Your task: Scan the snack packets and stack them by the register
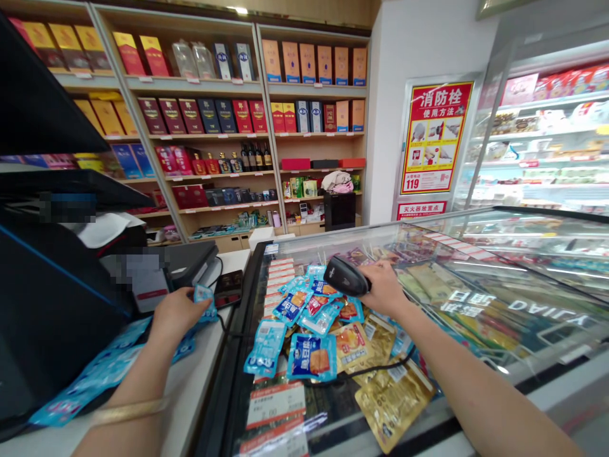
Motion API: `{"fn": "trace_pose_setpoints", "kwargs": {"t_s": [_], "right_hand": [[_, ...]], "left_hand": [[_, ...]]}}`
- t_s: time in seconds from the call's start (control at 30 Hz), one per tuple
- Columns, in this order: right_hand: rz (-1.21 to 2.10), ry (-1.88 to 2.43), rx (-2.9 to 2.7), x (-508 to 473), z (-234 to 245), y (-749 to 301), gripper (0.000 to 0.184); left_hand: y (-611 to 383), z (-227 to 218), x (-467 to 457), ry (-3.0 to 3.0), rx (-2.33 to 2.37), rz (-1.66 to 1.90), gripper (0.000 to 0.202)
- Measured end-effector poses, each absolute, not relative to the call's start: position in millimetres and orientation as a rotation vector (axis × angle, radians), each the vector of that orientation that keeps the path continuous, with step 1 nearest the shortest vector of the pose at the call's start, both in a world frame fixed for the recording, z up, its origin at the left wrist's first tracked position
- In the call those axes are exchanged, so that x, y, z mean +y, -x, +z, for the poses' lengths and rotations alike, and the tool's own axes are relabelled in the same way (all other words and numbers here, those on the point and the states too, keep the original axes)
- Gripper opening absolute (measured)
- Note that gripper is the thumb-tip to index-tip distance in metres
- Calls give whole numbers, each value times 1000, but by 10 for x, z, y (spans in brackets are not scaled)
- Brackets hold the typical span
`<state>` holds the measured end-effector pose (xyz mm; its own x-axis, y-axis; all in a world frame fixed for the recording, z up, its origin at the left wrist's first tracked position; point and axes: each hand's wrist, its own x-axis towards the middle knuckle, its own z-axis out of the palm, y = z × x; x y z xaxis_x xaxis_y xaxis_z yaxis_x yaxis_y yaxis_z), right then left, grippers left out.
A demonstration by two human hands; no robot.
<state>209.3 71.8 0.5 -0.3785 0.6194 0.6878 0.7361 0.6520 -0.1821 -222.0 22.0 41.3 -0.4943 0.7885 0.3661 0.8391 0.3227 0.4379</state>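
My right hand [384, 289] is wrapped around a black barcode scanner [346, 276], held above a pile of snack packets on the glass freezer top. Blue packets [311, 357] lie at the front of the pile, and gold packets [394, 403] spread to its right. At the left counter, my left hand [174, 317] pinches a small light-blue packet [204, 297] between thumb and fingers. Under and beside my left forearm lies light-blue printed plastic [95, 381]; whether it joins the pinched piece is hidden.
A black phone-like device [229, 287] lies on the white counter [202, 368]. The scanner's cable [356, 373] crosses the packets. Paper price labels [276, 406] lie under the freezer glass. A dark monitor [42, 82] stands close at left; shelves [204, 139] of boxes and bottles line the back.
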Motion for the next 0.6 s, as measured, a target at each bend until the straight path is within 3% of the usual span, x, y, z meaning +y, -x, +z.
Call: {"fn": "trace_pose_setpoints", "kwargs": {"t_s": [0.1, 0.33, 0.43, 0.6], "right_hand": [[-174, 1017, -2119, 705, 10, -2079, 26], [-83, 801, -2190, 558, 117, -1987, 21], [-39, 701, -2250, 460, 167, -1931, 19], [-56, 670, -2351, 367, 186, -1861, 20]], "left_hand": [[2086, 405, 219, 1543, -2498, -1097, 21], [1655, 331, 264, 1575, -2396, -2187, 22], [1526, 273, 281, 1744, -2296, -2225, 26], [1362, 192, 266, 2026, -2234, -1868, 42]]}}
